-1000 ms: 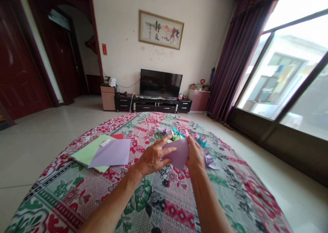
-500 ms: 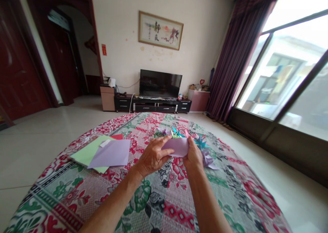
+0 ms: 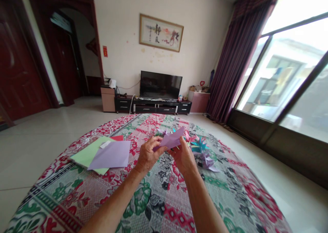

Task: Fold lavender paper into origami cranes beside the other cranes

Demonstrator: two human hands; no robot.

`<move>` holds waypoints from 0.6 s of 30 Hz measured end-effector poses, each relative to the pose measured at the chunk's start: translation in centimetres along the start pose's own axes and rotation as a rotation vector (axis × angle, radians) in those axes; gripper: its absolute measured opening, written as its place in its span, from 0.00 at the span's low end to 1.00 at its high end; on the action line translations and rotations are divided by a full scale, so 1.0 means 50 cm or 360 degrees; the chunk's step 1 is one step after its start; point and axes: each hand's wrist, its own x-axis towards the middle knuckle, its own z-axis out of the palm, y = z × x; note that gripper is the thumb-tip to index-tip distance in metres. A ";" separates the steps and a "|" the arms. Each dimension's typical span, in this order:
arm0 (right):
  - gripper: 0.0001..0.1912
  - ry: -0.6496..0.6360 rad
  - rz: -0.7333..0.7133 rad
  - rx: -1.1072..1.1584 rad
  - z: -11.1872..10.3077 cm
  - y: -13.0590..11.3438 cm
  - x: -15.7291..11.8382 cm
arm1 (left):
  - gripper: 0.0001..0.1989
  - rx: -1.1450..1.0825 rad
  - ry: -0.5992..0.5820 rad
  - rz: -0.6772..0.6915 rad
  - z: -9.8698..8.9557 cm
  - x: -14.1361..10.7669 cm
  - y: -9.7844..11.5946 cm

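A folded sheet of purple paper (image 3: 172,139) is held up above the table between both hands, tilted with one corner pointing up and right. My left hand (image 3: 151,154) pinches its left end between thumb and fingers. At its right edge, my right hand (image 3: 185,156) grips it, thumb on top and fingers partly hidden beneath. Just beyond and to the right lie several folded paper figures: a teal one (image 3: 201,145), a pink one (image 3: 190,136) and a purple one (image 3: 208,162).
On the left of the flowered tablecloth (image 3: 143,199) lies a stack of paper with a loose purple sheet (image 3: 111,154) over a light green sheet (image 3: 88,151). A small white scrap (image 3: 105,144) rests there. Past the table stand a television (image 3: 161,85) and low cabinet.
The purple paper has gone from a level strip to a tilted shape with a raised corner. My right hand has shifted slightly left, and my left hand's fingers have closed on the paper's left end.
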 end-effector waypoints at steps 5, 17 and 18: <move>0.17 0.0011 -0.0018 0.0024 0.002 0.000 0.001 | 0.12 -0.0126 -0.0052 -0.0152 -0.003 0.000 0.004; 0.21 -0.0127 0.0064 -0.0134 -0.008 0.001 -0.005 | 0.22 -0.0332 0.0327 -0.0684 -0.020 0.017 -0.007; 0.21 -0.0133 0.0077 -0.0141 -0.010 0.000 -0.005 | 0.22 -0.0383 0.0383 -0.0719 -0.020 0.018 -0.013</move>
